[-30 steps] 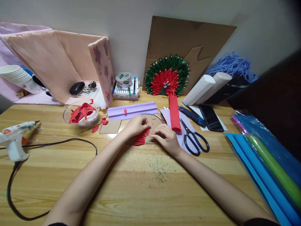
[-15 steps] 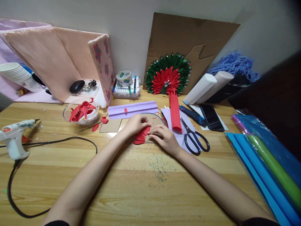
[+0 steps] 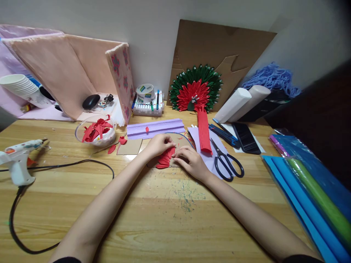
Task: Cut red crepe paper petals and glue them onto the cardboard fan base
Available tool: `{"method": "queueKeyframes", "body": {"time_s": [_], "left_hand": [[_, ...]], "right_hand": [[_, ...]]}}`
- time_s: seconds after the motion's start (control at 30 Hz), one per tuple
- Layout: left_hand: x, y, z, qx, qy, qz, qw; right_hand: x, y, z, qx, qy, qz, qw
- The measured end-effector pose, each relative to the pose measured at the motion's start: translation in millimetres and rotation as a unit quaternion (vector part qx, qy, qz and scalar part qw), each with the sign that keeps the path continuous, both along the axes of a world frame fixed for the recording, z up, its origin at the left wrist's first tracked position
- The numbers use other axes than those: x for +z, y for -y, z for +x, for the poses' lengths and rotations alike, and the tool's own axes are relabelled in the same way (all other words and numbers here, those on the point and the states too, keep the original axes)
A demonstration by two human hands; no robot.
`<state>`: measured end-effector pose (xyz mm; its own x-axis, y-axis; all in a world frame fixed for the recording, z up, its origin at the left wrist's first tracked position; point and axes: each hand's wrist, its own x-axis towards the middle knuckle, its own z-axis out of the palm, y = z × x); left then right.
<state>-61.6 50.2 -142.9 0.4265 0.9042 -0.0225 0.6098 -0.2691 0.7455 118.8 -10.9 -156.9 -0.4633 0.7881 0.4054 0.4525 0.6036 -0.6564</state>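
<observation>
Both my hands rest on a brown cardboard disc (image 3: 178, 140) in the middle of the wooden table. My left hand (image 3: 158, 144) presses curled fingers down on red paper petals (image 3: 165, 159) fanned along the disc's near edge. My right hand (image 3: 192, 163) sits just to the right, its fingertips pinched together on the end of the same petal row. A finished red and green paper fan (image 3: 195, 89) with a red handle leans against a cardboard sheet behind.
A glue gun (image 3: 17, 159) with a black cord lies at the left. A glass bowl (image 3: 94, 134) of red scraps, a purple folded strip (image 3: 155, 128), black scissors (image 3: 227, 161), a phone (image 3: 245, 137) and rolled blue and green sheets (image 3: 309, 190) surround my hands.
Both hands stay on the red petals with only slight finger shifts. The view has shifted a little.
</observation>
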Motion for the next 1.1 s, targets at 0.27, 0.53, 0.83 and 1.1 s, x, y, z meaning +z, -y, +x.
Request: {"method": "queueKeyframes", "body": {"time_s": [0.27, 0.53, 0.83, 1.1], "left_hand": [[0.0, -0.4, -0.7, -0.003, 0.001, -0.007, 1.0], [0.2, -1.4, -1.6, -0.009, 0.008, -0.003, 1.0], [2.2, -1.0, -3.3, -0.019, 0.021, -0.024, 0.999], [12.8, -2.0, -4.8, 0.021, 0.034, -0.03, 0.999]], "right_hand": [[-2.1, -0.3, 0.6, 0.001, 0.024, 0.018, 1.0], [-2.3, 0.5, 0.7, -0.014, -0.007, 0.032, 0.999], [-0.2, -0.7, 2.6, -0.068, -0.066, 0.013, 0.995], [-5.1, 2.7, 4.3, -0.1, -0.158, -0.02, 0.982]]}}
